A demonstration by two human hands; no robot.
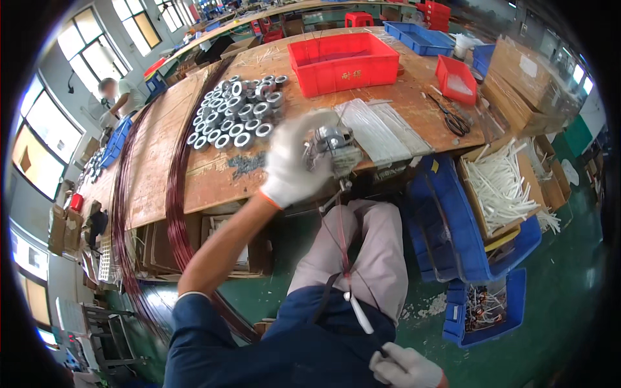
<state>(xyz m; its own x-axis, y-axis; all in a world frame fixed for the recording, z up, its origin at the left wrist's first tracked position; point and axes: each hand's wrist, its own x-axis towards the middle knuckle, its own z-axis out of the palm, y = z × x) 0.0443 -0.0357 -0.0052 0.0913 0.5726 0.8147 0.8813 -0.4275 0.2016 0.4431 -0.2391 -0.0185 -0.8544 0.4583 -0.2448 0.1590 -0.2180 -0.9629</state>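
Observation:
My left hand (pixel 294 165), in a white glove, is at a metal vise (pixel 337 150) on the table's front edge. Its fingers are smeared by motion and cannot be read. A grey ring-shaped core (pixel 331 136) appears to sit in the vise. Thin reddish wire (pixel 342 239) runs down from there over my lap to a slim rod (pixel 359 313), white along its middle and dark at the lower end. My right hand (pixel 406 367), also gloved, is closed around that dark end at the lower right. What kind of tool the rod is, I cannot tell.
Many grey rings (pixel 236 113) lie left of the vise, beside bundles of dark red wire (pixel 176 174). Clear plastic strips (pixel 378 129), scissors (pixel 453 119) and a red bin (pixel 343 64) are to the right. Blue crates (pixel 446 220) stand beside my leg. A person (pixel 123 97) works far left.

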